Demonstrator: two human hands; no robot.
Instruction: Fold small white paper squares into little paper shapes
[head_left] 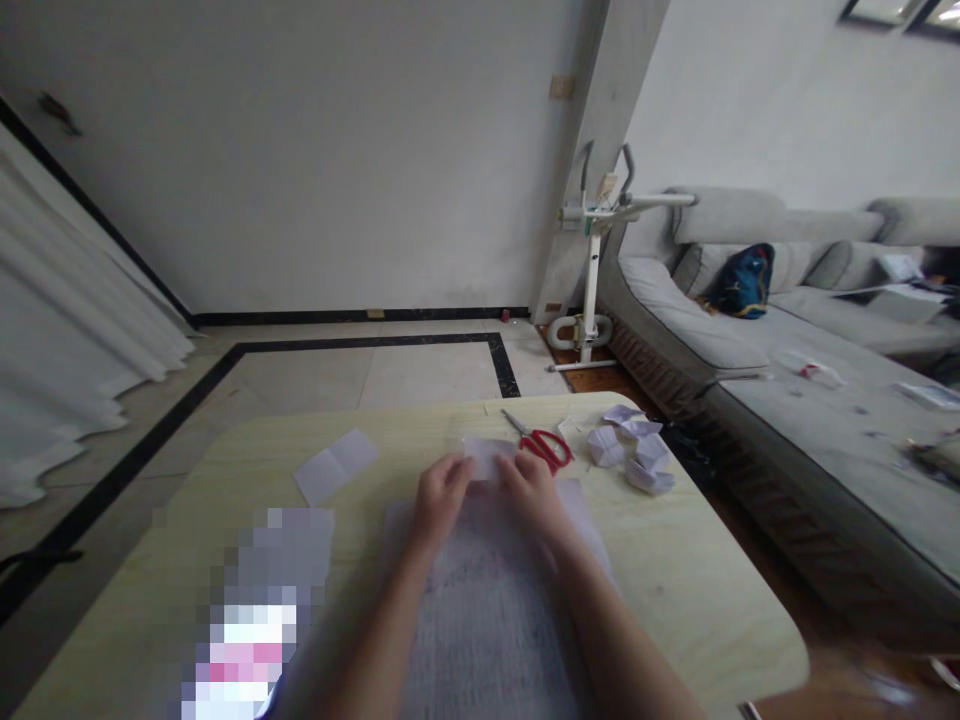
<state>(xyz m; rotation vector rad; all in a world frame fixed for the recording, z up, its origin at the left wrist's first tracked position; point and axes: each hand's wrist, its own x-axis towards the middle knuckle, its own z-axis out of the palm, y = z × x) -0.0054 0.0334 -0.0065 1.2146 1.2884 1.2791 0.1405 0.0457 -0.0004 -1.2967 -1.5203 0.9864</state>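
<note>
Between my two hands is a small white sheet of paper point(489, 460). My left hand point(441, 492) pinches its left side and my right hand point(531, 490) pinches its right side. Beneath them a larger sheet with faint markings point(487, 610) lies on the pale wooden table point(682, 590). Just beyond my right hand rest scissors with red handles point(546, 448), blades pointing away to the left. To the left lies a creased piece of paper point(335, 467). Several folded paper pieces point(637, 447) sit together near the table's far right corner.
A pixelated device with a bright screen point(251, 630) is at the table's left front. Right of the table stands a grey sofa point(825, 370) with a blue bag point(744, 282) on it. White exercise equipment point(592, 260) is by the wall, and a white curtain point(67, 320) hangs at left.
</note>
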